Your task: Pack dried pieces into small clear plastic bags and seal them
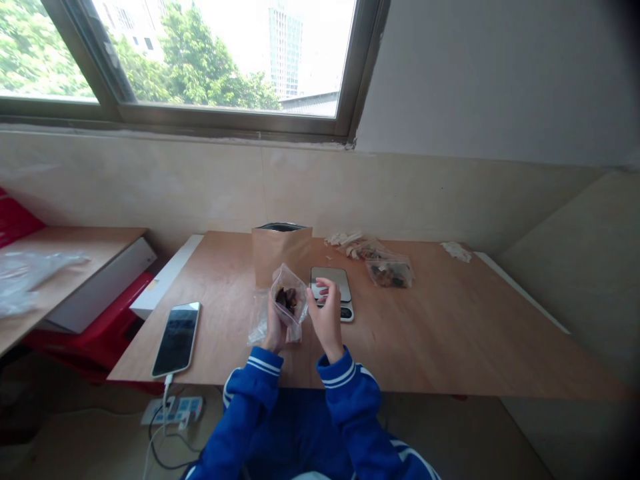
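Observation:
My left hand (273, 328) is closed around a clear zip bag (300, 319) from below and its left side. The bag's mouth gapes toward me, showing dark brown dried pieces (287, 299) inside. Beside the bag's right edge is my right hand (326, 313), its fingers loosely curled and apart from the thumb. I see nothing held in it; the thumb tip is close to the bag's rim, and I cannot tell if they touch. Partly behind this hand lies a flat kitchen scale (336, 279). A brown kraft pouch (281, 250) stands upright with its top open behind the zip bag.
Filled zip bags (391, 272) lie at the back of the wooden table (440, 333). Crumpled white gloves or cloth (456, 251) sit farther right. Left of me is a phone (177, 339) on a charging cable, above a power strip (175, 410). Clear plastic (30, 277) covers part of another table.

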`<state>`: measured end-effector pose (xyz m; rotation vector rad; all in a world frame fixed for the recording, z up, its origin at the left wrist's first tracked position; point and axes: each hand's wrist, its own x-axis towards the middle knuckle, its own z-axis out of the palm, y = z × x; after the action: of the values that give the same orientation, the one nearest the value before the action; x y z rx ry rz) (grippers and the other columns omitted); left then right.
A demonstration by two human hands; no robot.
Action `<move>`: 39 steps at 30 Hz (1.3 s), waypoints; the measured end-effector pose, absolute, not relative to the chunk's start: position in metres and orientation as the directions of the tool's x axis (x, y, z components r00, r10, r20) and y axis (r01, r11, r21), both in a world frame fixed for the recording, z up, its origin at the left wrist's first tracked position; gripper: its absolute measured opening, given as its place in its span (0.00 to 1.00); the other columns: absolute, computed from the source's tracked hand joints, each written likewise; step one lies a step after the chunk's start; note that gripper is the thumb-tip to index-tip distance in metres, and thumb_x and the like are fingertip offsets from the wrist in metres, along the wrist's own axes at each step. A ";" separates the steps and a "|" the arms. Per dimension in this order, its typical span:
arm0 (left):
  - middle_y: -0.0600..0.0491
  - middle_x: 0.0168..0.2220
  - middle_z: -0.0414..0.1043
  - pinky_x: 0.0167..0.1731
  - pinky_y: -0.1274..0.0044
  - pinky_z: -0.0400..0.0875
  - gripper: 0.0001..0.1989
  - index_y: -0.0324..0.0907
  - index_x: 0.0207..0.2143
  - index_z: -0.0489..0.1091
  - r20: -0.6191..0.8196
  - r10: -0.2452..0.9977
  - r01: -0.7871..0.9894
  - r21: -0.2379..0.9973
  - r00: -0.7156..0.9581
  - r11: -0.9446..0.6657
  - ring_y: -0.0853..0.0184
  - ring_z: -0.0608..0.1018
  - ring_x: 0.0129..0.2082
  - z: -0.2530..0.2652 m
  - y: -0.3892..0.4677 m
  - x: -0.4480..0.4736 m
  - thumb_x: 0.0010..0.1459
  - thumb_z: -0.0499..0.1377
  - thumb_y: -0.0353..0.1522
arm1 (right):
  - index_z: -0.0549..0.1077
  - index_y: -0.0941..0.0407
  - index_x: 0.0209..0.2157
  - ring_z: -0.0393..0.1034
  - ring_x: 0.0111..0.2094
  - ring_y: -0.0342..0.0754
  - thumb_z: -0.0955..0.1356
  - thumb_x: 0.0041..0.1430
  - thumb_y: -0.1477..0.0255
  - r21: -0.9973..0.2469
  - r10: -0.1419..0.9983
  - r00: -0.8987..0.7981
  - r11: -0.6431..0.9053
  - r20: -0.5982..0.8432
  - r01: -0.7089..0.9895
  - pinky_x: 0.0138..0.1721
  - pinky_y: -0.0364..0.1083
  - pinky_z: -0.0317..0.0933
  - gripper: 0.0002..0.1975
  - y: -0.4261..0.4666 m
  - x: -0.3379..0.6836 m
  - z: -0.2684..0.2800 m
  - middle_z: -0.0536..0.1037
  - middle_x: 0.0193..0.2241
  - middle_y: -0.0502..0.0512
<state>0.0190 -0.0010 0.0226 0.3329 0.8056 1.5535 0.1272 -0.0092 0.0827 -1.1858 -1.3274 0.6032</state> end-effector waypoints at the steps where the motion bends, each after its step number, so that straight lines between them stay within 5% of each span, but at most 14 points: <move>1: 0.48 0.43 0.77 0.47 0.70 0.72 0.21 0.40 0.43 0.73 -0.244 0.950 -0.747 0.665 -0.197 0.016 0.62 0.77 0.46 0.020 0.005 0.018 0.62 0.51 0.46 | 0.69 0.56 0.42 0.70 0.38 0.49 0.65 0.61 0.64 -0.862 0.872 0.164 0.397 0.461 0.314 0.39 0.48 0.67 0.12 -0.010 0.126 0.087 0.74 0.38 0.58; 6: 0.47 0.38 0.77 0.48 0.72 0.70 0.21 0.39 0.37 0.74 -0.224 0.940 -0.775 0.629 -0.257 -0.062 0.61 0.76 0.47 -0.006 0.029 0.015 0.64 0.48 0.43 | 0.72 0.55 0.42 0.68 0.43 0.50 0.60 0.63 0.77 -0.738 0.847 -0.291 0.531 0.445 0.417 0.48 0.51 0.64 0.11 0.001 0.113 0.094 0.73 0.40 0.57; 13: 0.48 0.41 0.77 0.51 0.72 0.68 0.14 0.38 0.38 0.75 -0.286 0.927 -0.872 0.482 -0.244 -0.081 0.60 0.74 0.51 -0.037 0.034 0.012 0.60 0.54 0.38 | 0.68 0.62 0.51 0.62 0.53 0.57 0.65 0.59 0.75 -0.469 0.827 -0.523 0.553 0.207 0.689 0.56 0.55 0.56 0.17 0.038 0.092 0.064 0.72 0.48 0.65; 18: 0.47 0.42 0.77 0.50 0.69 0.69 0.15 0.38 0.39 0.76 -0.270 0.942 -0.873 0.486 -0.200 -0.046 0.56 0.75 0.51 -0.041 0.035 0.012 0.58 0.57 0.39 | 0.64 0.64 0.57 0.60 0.56 0.60 0.66 0.60 0.65 -0.389 0.853 -0.520 0.491 0.037 0.779 0.55 0.53 0.55 0.27 0.051 0.084 0.054 0.68 0.53 0.71; 24: 0.46 0.45 0.77 0.51 0.69 0.69 0.14 0.38 0.40 0.76 -0.253 0.945 -0.858 0.511 -0.206 -0.050 0.56 0.74 0.52 -0.047 0.036 0.011 0.58 0.57 0.38 | 0.66 0.60 0.56 0.61 0.56 0.58 0.68 0.59 0.65 -0.384 0.871 -0.492 0.449 -0.015 0.807 0.54 0.52 0.56 0.26 0.055 0.082 0.044 0.69 0.52 0.68; 31: 0.45 0.44 0.77 0.54 0.68 0.66 0.19 0.37 0.42 0.75 -0.218 0.960 -0.848 0.528 -0.178 -0.037 0.57 0.73 0.54 -0.053 0.037 0.009 0.61 0.54 0.42 | 0.74 0.59 0.44 0.66 0.49 0.54 0.68 0.58 0.74 -0.472 0.850 -0.506 0.508 0.142 0.721 0.52 0.51 0.59 0.11 0.045 0.085 0.045 0.73 0.43 0.61; 39: 0.42 0.42 0.77 0.52 0.69 0.66 0.21 0.37 0.38 0.74 -0.206 0.957 -0.801 0.597 -0.206 -0.044 0.54 0.71 0.55 -0.052 0.035 0.009 0.62 0.51 0.44 | 0.73 0.57 0.37 0.64 0.48 0.54 0.65 0.57 0.82 -0.471 0.863 -0.417 0.505 0.285 0.723 0.53 0.54 0.61 0.09 0.008 0.087 0.051 0.70 0.41 0.60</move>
<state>0.0085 0.0350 -0.0518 0.2875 0.7153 1.6383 0.0873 0.0077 0.0513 -1.2996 -2.2590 0.3775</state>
